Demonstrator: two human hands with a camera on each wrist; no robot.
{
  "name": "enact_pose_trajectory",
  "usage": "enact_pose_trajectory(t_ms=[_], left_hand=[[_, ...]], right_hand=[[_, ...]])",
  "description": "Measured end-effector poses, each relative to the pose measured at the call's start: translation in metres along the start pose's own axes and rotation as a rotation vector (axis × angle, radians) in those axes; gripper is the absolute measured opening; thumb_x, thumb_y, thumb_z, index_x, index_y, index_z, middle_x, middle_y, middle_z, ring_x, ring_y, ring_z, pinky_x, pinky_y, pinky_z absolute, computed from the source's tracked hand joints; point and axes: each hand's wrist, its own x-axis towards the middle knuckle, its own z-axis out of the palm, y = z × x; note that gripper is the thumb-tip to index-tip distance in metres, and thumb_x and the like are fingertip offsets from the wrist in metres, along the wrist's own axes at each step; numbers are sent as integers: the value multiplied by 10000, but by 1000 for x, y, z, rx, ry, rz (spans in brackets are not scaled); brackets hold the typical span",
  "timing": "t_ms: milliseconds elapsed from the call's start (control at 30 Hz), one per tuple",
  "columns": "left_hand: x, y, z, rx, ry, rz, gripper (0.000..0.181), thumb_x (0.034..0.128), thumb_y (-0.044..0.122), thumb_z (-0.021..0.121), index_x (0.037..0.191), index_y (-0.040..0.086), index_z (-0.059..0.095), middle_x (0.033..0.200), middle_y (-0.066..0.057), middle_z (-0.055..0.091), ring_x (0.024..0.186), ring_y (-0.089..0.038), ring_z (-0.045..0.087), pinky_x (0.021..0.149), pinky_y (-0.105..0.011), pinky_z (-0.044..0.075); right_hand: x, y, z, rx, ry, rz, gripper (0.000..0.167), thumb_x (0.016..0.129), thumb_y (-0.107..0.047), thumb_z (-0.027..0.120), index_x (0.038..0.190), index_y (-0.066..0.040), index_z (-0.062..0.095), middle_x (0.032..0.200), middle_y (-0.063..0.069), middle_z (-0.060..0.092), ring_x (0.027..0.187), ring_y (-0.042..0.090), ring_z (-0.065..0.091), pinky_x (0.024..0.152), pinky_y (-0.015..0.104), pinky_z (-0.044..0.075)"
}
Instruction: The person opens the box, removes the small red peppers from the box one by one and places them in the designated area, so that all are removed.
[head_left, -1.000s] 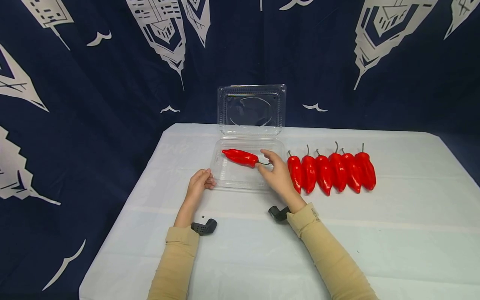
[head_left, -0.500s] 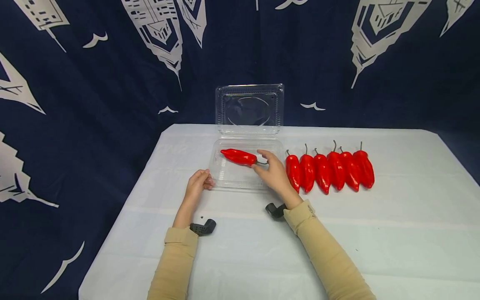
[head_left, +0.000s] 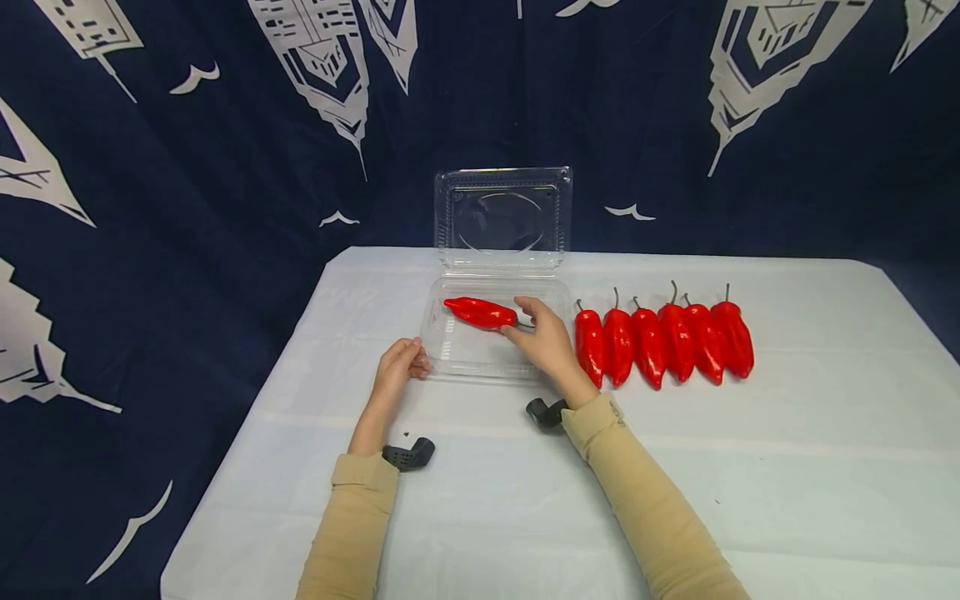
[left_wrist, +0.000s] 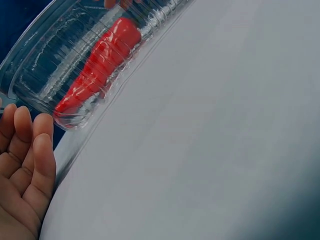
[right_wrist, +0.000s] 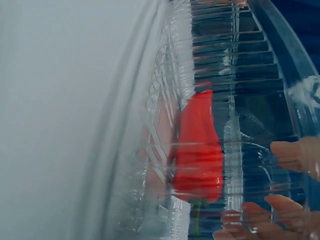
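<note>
One red pepper (head_left: 481, 313) lies crosswise inside a clear plastic clamshell container (head_left: 468, 367), its tip to the left and its stem to the right. My right hand (head_left: 551, 340) is over the container's right side, thumb and fingers spread apart around the stem end. In the right wrist view, the fingers (right_wrist: 287, 150) appear apart from the pepper (right_wrist: 199, 155), seen through the ribbed wall. At the container's front left corner, my left hand (head_left: 401, 364) holds the rim between thumb and fingers. The left wrist view shows its fingertips (left_wrist: 44, 125) by that corner; the thumb is mostly out of frame.
Several red peppers (head_left: 649, 346) stand in a row on the white table (head_left: 480, 500), right of the container, stems pointing away. The container's lid (head_left: 502, 218) is raised at the back. Behind the table hangs a dark blue cloth (head_left: 225, 167) with white prints.
My right hand has shifted slightly left and away from me over the pepper's stem end. The left hand, container and peppers look unchanged, apart from slight camera motion.
</note>
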Motion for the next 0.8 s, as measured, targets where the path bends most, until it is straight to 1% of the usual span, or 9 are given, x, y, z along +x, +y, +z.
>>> enact_pose_trajectory(t_ms=[200,333,467,700,800], left_hand=[[0,0,0,-3,-10,10,215,997,113,435,869,-44,508,732,-48,551,675,-118,581,629,-229,493],[0,-1,0,0,-11,5,213,998,115,435,872,-42,507,735,-53,549,680,-124,578,630,-231,493],[0,-1,-1,5,-8,-5,209,998,111,433,872,-40,505,735,-57,546,684,-132,575,632,-232,491],[16,-25,-6,-1,-1,-10,214,1002,127,430,882,-32,510,731,-37,543,672,-116,574,612,-226,489],[17,-28,-6,-8,4,-1,223,1001,150,443,879,-22,514,728,-26,544,662,-101,573,603,-216,486]], right_hand=[[6,-1,2,-14,-27,25,549,858,-172,657,1345,-16,457,1345,195,481,1198,354,471,983,447,408],[9,-2,3,-25,-38,36,542,854,-160,656,1333,2,462,1332,209,489,1198,352,473,984,443,408],[13,-2,4,-12,-45,49,531,842,-141,659,1312,25,476,1307,225,506,1189,354,489,984,433,409],[20,1,5,-20,-81,75,559,831,-147,680,1326,9,470,1314,211,503,1175,346,501,973,422,423],[21,1,5,-26,-94,92,575,828,-147,683,1335,6,458,1328,197,493,1171,333,503,969,414,428]])
